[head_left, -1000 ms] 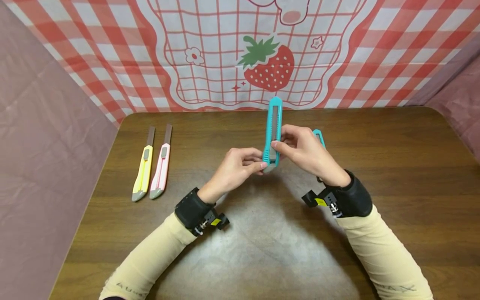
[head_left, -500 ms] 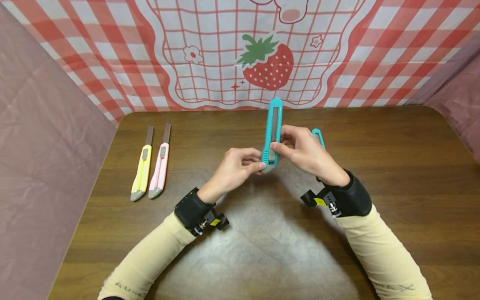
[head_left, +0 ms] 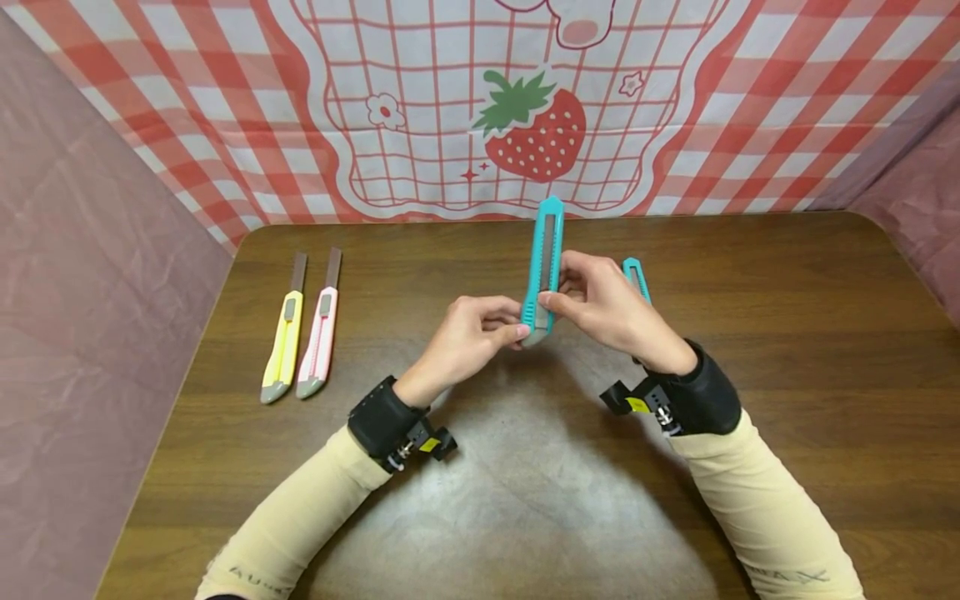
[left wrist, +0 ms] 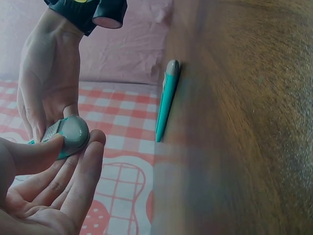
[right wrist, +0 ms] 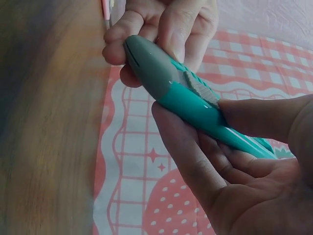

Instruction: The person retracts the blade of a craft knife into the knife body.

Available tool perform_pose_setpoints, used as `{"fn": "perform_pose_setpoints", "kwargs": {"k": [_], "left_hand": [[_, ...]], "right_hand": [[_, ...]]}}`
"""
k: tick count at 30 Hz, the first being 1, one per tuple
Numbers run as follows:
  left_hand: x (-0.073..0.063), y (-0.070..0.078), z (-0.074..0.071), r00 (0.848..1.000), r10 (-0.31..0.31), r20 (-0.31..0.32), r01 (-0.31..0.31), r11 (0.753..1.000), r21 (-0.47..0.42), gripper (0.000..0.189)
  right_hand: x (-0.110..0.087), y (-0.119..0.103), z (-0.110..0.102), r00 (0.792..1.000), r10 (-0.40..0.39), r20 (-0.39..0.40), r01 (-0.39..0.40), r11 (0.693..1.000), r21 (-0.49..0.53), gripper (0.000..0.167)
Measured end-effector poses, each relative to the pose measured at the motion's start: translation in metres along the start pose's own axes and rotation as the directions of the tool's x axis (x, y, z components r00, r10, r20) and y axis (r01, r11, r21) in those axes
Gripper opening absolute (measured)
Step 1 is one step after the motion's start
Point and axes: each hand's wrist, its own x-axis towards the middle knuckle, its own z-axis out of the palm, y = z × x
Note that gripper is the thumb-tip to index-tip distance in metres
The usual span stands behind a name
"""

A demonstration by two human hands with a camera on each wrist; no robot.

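A teal utility knife (head_left: pixel 549 242) is held up off the table in both hands, its grey end cap (right wrist: pixel 151 63) toward the person. My left hand (head_left: pixel 472 333) pinches that lower end between thumb and fingers. My right hand (head_left: pixel 615 300) grips the handle from the right. In the right wrist view its thumb lies against the ridged grey slider (right wrist: pixel 198 88), close to the end cap. No blade sticks out of the far tip. Behind the right hand, a second teal utility knife (head_left: pixel 634 273) lies on the table, partly hidden; the left wrist view shows it whole (left wrist: pixel 167 100).
On the left of the wooden table (head_left: pixel 787 333) lie a yellow utility knife (head_left: pixel 285 346) and a pink utility knife (head_left: pixel 320 342), side by side with blades extended away from the person. A red checked cloth (head_left: pixel 420 150) hangs behind the table's far edge.
My right thumb has moved slightly down along the held knife, toward its grey end. The left hand keeps its pinch, and the knives on the table stay where they were.
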Motion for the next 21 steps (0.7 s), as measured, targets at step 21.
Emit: {"fn": "perform_pose_setpoints", "kwargs": {"k": [21], "left_hand": [[0.0005,0.0001,0.0016,0.996,-0.033,0.083,0.039,0.997,-0.064,0.020]], "right_hand": [[0.0022,0.0068,-0.0015,0.997,0.074,-0.020,-0.072,0.994,0.082,0.033]]}}
